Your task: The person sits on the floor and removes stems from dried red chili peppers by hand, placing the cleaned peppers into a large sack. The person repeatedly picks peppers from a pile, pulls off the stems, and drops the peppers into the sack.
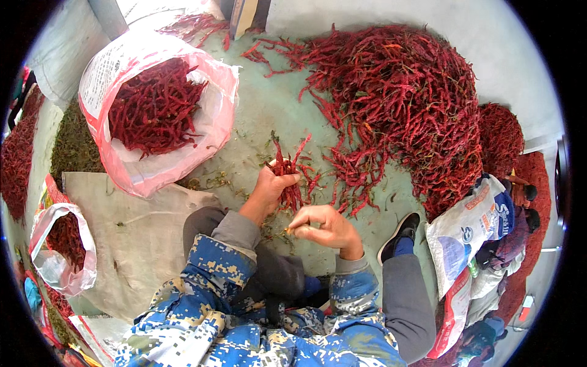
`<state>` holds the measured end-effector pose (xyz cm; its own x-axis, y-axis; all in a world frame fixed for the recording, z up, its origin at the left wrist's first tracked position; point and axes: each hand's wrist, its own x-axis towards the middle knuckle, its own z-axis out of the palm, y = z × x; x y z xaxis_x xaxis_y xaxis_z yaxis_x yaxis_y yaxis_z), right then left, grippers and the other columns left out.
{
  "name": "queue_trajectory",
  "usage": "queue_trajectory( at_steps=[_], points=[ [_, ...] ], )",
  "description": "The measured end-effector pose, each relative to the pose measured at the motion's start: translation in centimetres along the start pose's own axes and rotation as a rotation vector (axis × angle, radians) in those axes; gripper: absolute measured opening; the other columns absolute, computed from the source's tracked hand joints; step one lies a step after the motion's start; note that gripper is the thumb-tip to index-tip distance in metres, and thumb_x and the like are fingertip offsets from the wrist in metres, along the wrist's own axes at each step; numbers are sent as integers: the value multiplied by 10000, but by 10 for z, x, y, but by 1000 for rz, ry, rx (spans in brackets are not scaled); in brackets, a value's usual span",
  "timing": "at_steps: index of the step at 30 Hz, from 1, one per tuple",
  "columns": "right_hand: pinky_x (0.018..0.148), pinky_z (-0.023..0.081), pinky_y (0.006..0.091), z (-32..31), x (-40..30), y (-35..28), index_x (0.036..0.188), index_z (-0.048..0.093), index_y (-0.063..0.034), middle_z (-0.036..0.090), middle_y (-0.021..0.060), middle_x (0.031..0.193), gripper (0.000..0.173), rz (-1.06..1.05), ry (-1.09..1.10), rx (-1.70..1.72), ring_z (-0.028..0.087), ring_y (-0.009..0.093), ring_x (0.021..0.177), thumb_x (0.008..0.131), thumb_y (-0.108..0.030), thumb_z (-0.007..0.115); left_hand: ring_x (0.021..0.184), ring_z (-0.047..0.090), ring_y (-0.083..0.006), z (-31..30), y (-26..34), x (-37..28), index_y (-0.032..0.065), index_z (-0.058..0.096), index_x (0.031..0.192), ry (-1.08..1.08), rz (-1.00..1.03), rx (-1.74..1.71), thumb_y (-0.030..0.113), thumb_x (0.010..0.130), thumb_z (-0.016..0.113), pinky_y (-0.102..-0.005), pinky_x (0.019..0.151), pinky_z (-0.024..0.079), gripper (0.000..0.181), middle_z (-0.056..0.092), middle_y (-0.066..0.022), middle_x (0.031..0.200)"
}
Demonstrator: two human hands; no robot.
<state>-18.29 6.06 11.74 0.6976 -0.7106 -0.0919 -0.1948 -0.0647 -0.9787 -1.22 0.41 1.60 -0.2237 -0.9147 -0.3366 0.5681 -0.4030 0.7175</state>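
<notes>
My left hand (269, 187) grips a small bunch of red chilli peppers (290, 195), its thumb pressed across them. The peppers point up and down out of the fist. Close by on the right, my right hand (326, 225) is bent with thumb and forefinger pinched together. A small yellowish plant piece (289, 230) shows at those fingertips, too small to name surely. Loose chillies (360, 176) lie on the floor to the right of both hands. Beneath the hands are scattered green stems and leaf scraps (220, 181).
A large heap of red chillies (394, 91) rests against the pale wall. At the upper left stands an open woven sack (224, 96) with chillies inside. A smaller sack (91, 257) is farther left. Printed sacks (451, 252) and several people (509, 238) are at the right.
</notes>
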Motion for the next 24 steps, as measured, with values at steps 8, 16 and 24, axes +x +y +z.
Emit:
queue_trajectory(
  at_steps=[8,16,24],
  points=[
    [657,429,197,-7,-14,45,1040,662,-15,663,2,892,215,172,702,311,517,38,722,966,-213,622,805,653,-180,8,7,-6,21,613,1004,-147,-24,-74,-14,794,660,-336,759,536,218,671,-72,900],
    [608,416,208,-26,-37,99,1008,665,-13,634,-35,837,187,208,817,94,493,28,682,948,-188,641,665,596,-135,-25,58,-11,80,639,937,159,-144,-23,50,814,654,-276,587,495,127,626,-8,785],
    [642,483,255,-18,-20,147,1024,667,-13,674,15,833,240,273,933,44,586,89,696,912,-224,677,1029,544,-208,-228,247,15,101,569,1220,287,372,-246,293,926,640,-367,873,413,358,622,-54,1062]
  ],
)
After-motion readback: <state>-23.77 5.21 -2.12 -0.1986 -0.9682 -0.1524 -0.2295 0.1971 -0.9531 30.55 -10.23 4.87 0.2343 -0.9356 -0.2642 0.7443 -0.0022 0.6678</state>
